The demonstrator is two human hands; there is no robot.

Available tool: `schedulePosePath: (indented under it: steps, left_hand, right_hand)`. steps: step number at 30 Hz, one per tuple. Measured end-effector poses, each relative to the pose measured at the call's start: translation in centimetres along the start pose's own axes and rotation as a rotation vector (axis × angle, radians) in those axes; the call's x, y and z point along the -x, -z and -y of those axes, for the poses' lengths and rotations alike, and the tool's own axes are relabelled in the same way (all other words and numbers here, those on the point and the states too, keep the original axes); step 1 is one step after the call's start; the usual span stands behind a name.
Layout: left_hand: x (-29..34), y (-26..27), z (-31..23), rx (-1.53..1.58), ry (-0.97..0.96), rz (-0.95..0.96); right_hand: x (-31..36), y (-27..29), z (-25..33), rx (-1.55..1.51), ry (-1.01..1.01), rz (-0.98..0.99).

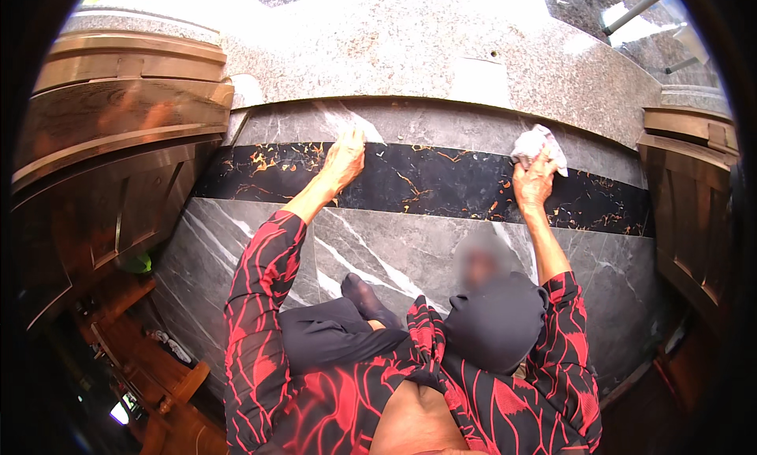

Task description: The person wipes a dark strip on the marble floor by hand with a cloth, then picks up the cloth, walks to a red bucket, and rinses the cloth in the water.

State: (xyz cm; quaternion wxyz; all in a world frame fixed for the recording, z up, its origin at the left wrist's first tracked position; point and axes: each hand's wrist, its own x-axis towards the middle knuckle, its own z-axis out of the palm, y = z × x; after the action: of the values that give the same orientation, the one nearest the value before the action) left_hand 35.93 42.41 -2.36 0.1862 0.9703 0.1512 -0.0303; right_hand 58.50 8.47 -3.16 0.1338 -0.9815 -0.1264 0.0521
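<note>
My left hand (345, 157) rests on the floor with its fingers laid down near the black border strip (418, 179), holding nothing that I can see. A bright white patch lies just past its fingertips; whether it is glare cannot be told. Farther right, my right hand (535, 179) presses on a crumpled whitish cloth (542, 143). The cloth sits where the black strip meets the grey tile (441, 125). Both arms reach forward, in black and red patterned sleeves.
Beyond the tiles runs a speckled granite edge (355, 68), brightly lit. Brown wooden door panels stand at left (118, 163) and right (686, 187). Wooden furniture (158, 368) is at the lower left. My bent legs in dark trousers (331, 333) are on the grey marbled floor (599, 285).
</note>
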Motion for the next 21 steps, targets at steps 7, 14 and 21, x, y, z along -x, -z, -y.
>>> schedulePosePath:
  steps: [7,14,21]
  left_hand:
    - [-2.8,-2.7,-7.6,-0.014,-0.086,0.012]
    - [0.2,-2.3,-7.6,0.167,-0.190,0.074]
    - [3.1,-0.8,-3.2,0.111,-0.033,-0.094]
  right_hand:
    - [3.1,-2.2,10.7,-0.094,0.264,0.090]
    - [3.6,-2.0,12.2,-0.252,0.492,0.348]
    - [-1.3,-0.6,14.8,-0.150,0.646,0.215]
